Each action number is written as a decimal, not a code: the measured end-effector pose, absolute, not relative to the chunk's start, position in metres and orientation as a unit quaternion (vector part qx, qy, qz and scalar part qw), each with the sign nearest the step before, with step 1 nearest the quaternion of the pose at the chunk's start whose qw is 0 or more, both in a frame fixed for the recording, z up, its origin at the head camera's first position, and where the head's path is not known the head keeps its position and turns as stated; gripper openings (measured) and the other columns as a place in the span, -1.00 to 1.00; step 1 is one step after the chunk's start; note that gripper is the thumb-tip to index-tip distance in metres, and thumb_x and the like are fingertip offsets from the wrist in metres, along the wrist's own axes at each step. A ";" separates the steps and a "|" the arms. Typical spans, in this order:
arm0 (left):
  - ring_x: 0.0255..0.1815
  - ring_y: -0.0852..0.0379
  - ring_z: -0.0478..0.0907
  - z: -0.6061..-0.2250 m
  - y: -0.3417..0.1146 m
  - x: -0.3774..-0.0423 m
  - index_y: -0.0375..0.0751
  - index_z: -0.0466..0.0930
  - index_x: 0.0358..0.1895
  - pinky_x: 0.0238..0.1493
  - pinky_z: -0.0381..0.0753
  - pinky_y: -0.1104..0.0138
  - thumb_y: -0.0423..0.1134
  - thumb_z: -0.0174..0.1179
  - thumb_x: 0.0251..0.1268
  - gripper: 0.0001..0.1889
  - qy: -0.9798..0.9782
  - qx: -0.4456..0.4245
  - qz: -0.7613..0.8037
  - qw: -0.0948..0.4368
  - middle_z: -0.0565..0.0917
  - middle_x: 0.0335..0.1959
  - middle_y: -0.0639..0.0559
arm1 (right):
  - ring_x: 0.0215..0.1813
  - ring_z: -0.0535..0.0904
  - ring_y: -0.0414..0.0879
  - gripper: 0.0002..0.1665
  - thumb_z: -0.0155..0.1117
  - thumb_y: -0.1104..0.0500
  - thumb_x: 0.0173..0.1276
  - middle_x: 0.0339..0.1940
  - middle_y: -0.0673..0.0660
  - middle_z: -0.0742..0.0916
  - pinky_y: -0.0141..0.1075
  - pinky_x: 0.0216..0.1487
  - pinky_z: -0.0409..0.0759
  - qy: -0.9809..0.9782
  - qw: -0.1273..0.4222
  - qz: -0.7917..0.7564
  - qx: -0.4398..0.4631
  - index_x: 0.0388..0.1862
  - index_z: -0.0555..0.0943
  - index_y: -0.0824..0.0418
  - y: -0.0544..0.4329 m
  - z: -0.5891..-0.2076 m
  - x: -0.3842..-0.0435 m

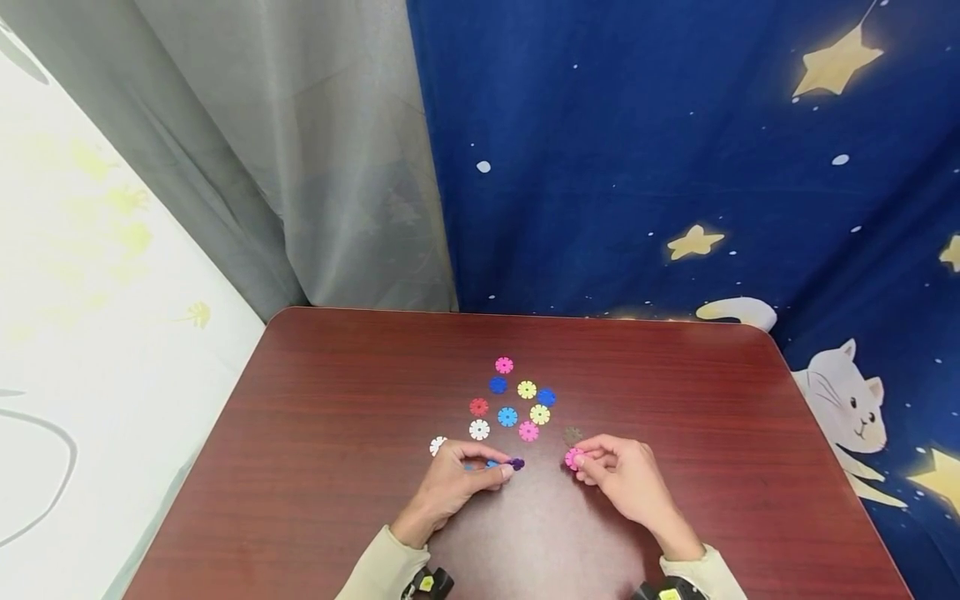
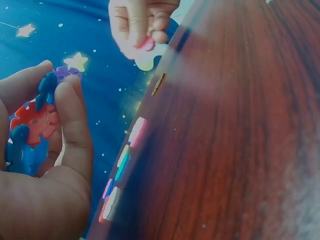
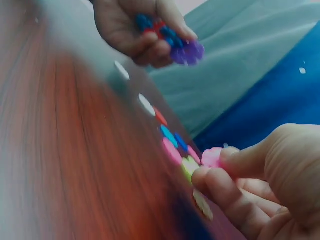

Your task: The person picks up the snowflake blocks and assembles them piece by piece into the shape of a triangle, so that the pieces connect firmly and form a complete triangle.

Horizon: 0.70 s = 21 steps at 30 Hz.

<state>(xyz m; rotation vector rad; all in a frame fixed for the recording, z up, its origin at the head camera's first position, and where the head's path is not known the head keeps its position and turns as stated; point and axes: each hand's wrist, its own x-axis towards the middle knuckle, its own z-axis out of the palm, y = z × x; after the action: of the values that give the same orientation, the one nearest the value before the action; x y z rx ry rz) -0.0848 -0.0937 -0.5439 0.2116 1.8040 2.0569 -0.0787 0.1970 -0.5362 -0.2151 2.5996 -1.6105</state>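
My left hand [image 1: 452, 479] holds a chain of interlocked notched flower discs between thumb and fingers. In the left wrist view, the chain shows a red disc [image 2: 35, 122] between two blue discs [image 2: 46, 91], with a purple disc [image 2: 68, 74] at its tip. That purple disc points toward the right hand [image 1: 628, 479], which pinches a single pink disc [image 1: 573, 458] by thumb and fingertips. Both pieces are held above the table, a gap apart. Just beyond the right fingertips lies a brownish disc [image 1: 573, 434].
Loose discs lie flat on the dark red wooden table [image 1: 337, 392] beyond the hands: pink [image 1: 504, 365], dark blue [image 1: 498, 385], yellow [image 1: 527, 389], red [image 1: 478, 407], light blue [image 1: 507, 416] and white [image 1: 479, 429]. Another white disc [image 1: 437, 446] is partly behind the left hand. Curtains [image 1: 360, 167] hang behind.
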 end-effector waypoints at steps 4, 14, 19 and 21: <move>-0.35 0.29 0.75 -0.546 -0.094 -0.086 -0.58 0.76 -0.05 -0.22 0.78 0.41 -0.36 0.48 0.30 -0.70 0.637 0.086 0.739 0.199 0.84 -0.29 -0.04 | -0.50 0.80 -0.06 -0.94 0.47 0.28 0.42 -0.37 0.22 0.86 -0.22 -0.45 0.79 0.815 0.066 -0.571 -0.076 -0.19 0.75 0.26 0.182 -0.529 -0.079; -0.31 0.23 0.79 -0.547 -0.094 -0.085 -0.60 0.74 -0.04 -0.18 0.82 0.32 -0.35 0.46 0.33 -0.69 0.628 0.094 0.748 0.193 0.85 -0.23 -0.08 | -0.50 0.80 -0.10 -0.84 0.38 0.26 0.50 -0.42 0.45 0.80 -0.12 -0.44 0.81 0.763 0.125 -0.625 -0.107 -0.20 0.73 0.38 0.155 -0.519 -0.079; -0.40 0.31 0.72 -0.547 -0.096 -0.085 -0.58 0.76 -0.09 -0.25 0.76 0.41 -0.36 0.49 0.27 -0.71 0.639 0.087 0.742 0.181 0.83 -0.34 0.10 | -0.53 0.77 -0.17 -0.85 0.39 0.26 0.49 -0.45 0.48 0.78 -0.15 -0.48 0.79 0.760 0.117 -0.630 -0.109 -0.21 0.74 0.37 0.152 -0.516 -0.079; -0.43 0.33 0.68 -0.547 -0.096 -0.085 -0.55 0.78 -0.11 -0.29 0.71 0.44 -0.35 0.51 0.25 -0.72 0.647 0.083 0.737 0.175 0.82 -0.37 0.09 | -0.53 0.77 -0.17 -0.83 0.40 0.23 0.49 -0.45 0.49 0.77 -0.14 -0.48 0.79 0.759 0.116 -0.631 -0.110 -0.22 0.75 0.36 0.151 -0.515 -0.079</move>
<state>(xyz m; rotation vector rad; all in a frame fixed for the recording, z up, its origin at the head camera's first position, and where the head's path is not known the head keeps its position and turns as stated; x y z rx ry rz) -0.0850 -0.0961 -0.5465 0.2357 1.8331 2.0891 -0.0785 0.1509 -0.5151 -0.3227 2.2232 -1.8492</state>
